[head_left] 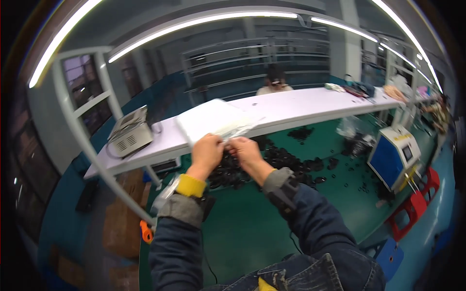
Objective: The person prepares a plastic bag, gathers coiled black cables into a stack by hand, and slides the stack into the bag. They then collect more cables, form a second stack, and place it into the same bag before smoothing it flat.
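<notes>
Left hand [208, 150] and right hand [245, 151], both pinched shut on a clear plastic bag [234, 130], raised just above the heap of black rings [272, 162] on the green table [242, 228].

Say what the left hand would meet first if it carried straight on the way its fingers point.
The left hand points up and away, pinching a clear plastic bag with the right hand. Past the bag, it would probably meet the white shelf; depth is unclear.
</notes>
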A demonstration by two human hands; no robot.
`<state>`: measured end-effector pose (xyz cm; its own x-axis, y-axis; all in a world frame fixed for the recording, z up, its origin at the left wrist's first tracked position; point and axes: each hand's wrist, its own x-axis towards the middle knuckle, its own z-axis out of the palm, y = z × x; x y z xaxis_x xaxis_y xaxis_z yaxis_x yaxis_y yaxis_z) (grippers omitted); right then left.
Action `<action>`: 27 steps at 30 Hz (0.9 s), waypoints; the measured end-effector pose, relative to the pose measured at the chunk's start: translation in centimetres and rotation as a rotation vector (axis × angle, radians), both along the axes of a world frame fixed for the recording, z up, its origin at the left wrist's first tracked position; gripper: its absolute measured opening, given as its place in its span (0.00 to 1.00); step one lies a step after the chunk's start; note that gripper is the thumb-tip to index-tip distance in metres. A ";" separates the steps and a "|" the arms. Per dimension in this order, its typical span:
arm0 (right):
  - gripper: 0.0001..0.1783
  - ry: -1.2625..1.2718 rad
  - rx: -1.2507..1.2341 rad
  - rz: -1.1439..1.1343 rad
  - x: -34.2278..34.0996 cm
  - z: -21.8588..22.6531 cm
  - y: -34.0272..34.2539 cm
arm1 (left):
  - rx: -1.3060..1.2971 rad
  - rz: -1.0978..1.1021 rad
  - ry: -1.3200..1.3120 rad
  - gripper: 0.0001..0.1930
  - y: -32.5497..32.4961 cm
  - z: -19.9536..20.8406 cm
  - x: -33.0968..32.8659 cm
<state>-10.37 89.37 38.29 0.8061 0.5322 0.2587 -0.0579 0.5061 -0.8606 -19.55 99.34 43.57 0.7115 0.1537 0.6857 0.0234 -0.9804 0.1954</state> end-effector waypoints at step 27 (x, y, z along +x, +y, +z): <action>0.12 -0.047 0.132 -0.034 -0.6 -1.2 2.0 | 0.123 -0.032 -0.022 0.05 -0.3 -0.5 1.2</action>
